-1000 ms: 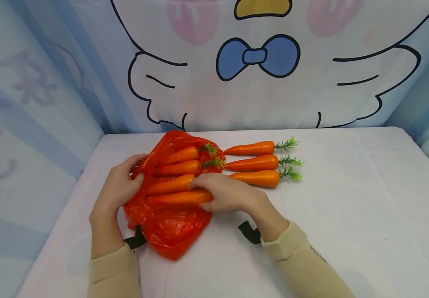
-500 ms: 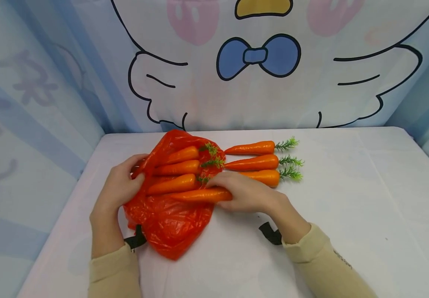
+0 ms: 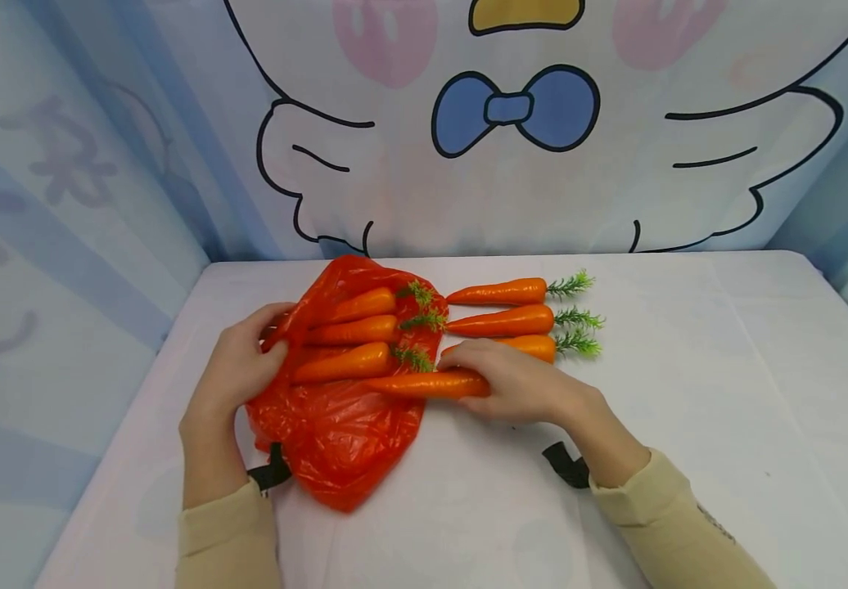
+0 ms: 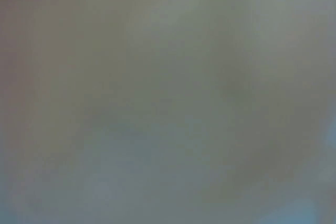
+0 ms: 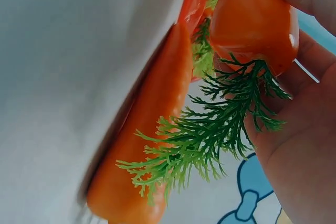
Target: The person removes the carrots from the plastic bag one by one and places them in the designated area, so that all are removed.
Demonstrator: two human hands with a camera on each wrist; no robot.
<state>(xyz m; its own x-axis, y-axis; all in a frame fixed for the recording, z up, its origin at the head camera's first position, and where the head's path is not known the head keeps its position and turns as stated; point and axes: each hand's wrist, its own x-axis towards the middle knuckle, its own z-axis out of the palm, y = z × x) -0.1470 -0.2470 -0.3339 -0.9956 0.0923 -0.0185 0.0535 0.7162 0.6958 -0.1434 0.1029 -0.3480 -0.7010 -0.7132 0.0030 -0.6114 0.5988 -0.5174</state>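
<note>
A red plastic bag [image 3: 350, 458] lies on the table, its left edge gripped by my left hand [image 3: 240, 364]; those fingertips are hidden behind the bag. Three carrots with green tops, the nearest being one carrot [image 3: 346, 365], lie on the bag's right-hand part or inside its mouth; I cannot tell which. My right hand [image 3: 523, 380] holds another carrot [image 3: 424, 384] by its thick end, the tip pointing left over the bag. In the right wrist view, thumb and fingers pinch this held carrot [image 5: 254, 19], and its leafy top [image 5: 215, 114] hangs free. The left wrist view is only a blur.
Right of the bag, three carrots lie in a row, tips left: a far carrot [image 3: 501, 292], a middle carrot [image 3: 505, 321] and a near carrot [image 3: 538, 347] partly behind my right hand. A white cloth [image 3: 689, 393] covers the table; a printed curtain [image 3: 512, 196] hangs behind.
My right hand has drawn the nearest carrot rightward, partly off the bag. My left hand has stayed at the bag's left edge.
</note>
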